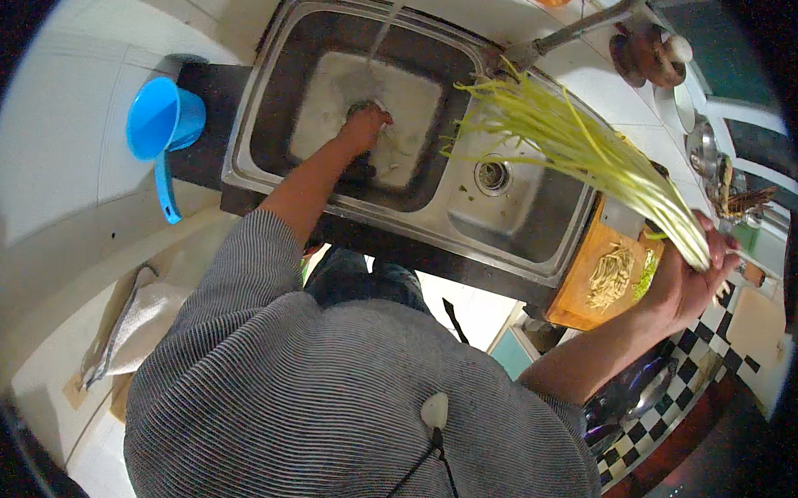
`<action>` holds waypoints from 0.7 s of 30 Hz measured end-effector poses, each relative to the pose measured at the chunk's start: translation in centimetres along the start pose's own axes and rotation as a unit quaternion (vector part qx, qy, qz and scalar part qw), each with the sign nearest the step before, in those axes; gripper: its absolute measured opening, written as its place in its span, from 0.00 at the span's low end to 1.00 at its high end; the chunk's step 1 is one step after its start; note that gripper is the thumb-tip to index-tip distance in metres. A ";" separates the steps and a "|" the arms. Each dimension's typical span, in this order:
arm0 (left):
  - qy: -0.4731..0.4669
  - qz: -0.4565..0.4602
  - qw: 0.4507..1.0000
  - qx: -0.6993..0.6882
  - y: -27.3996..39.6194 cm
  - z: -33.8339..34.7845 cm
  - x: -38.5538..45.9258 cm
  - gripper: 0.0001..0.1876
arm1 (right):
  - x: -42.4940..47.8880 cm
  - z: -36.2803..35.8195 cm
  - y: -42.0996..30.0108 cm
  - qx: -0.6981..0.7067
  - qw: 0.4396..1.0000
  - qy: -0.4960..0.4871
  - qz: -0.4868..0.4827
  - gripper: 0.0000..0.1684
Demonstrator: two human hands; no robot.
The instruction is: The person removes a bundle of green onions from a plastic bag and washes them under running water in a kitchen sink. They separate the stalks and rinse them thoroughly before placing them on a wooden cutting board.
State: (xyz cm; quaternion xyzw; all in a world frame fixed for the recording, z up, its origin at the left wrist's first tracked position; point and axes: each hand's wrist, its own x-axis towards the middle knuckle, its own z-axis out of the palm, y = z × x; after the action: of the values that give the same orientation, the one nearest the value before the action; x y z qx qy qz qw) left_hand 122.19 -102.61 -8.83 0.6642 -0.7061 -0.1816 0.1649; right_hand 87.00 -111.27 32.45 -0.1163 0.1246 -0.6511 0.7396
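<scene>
My left hand (366,129) reaches down into the left basin (279,83) of a steel double sink, near its drain, with its fingers bunched; a small pale thing shows at the fingertips, too small to name. Water runs into this basin in a thin stream behind the hand. My right hand (694,288) holds a bunch of long green stalks (597,151) by their white ends, over the right side of the sink. The loose green tips hang above the right basin, left of its drain strainer (493,175).
A wooden cutting board (581,284) with pale strips (611,275), chopped greens (645,276) and a broad metal blade (621,218) adjoins the sink's right end. A blue plastic dipper (167,122) stands at the left. The faucet pipe (582,27) arches over the back.
</scene>
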 end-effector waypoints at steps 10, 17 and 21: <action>-0.165 0.122 0.940 0.273 3.6 5.1 1.6 0.11 | -4.5 -2.8 -4.6 -0.041 0.995 0.024 -0.093 0.06; -0.163 -0.001 0.965 0.207 3.7 1.9 1.3 0.05 | -4.9 -3.9 -6.1 -0.028 0.996 0.036 -0.083 0.02; -0.059 -0.124 0.976 -0.167 0.5 -3.0 0.1 0.05 | -4.9 -3.4 -6.3 -0.059 0.992 0.021 -0.108 0.04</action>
State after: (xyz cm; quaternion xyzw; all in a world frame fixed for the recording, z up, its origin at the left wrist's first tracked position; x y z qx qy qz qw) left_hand 123.12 -102.84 -5.94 0.6978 -0.5864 -0.3549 0.2080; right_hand 79.37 -107.19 31.54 -0.1594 0.1651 -0.7208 0.6541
